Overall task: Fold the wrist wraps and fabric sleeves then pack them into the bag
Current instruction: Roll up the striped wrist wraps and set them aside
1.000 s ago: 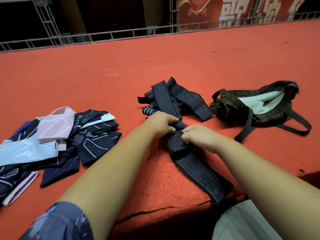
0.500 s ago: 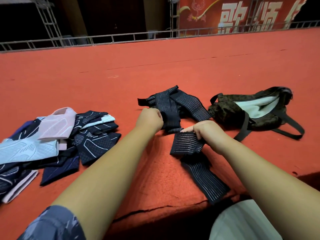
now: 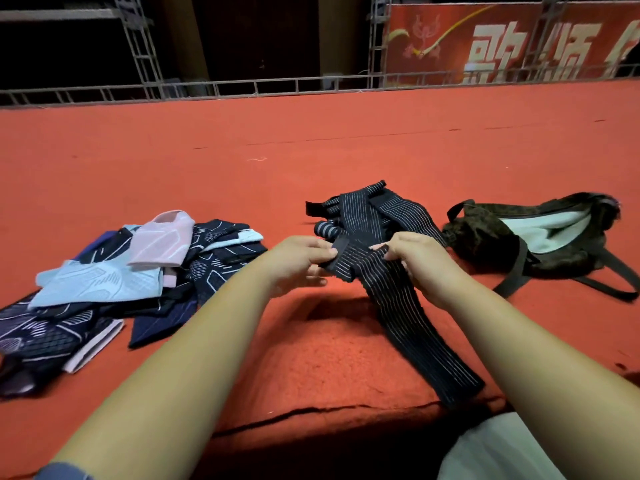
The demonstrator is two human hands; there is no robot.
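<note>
You're folding a wrap (image 3: 391, 292): your left hand (image 3: 298, 259) pinches its end tab, your right hand (image 3: 420, 261) grips the band. Next, double it over, away from the far pile (image 3: 363, 213).

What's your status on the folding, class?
Hands: left hand and right hand pinch the wrist wrap, tail on carpet. Open bag sits right, path clear.
</note>
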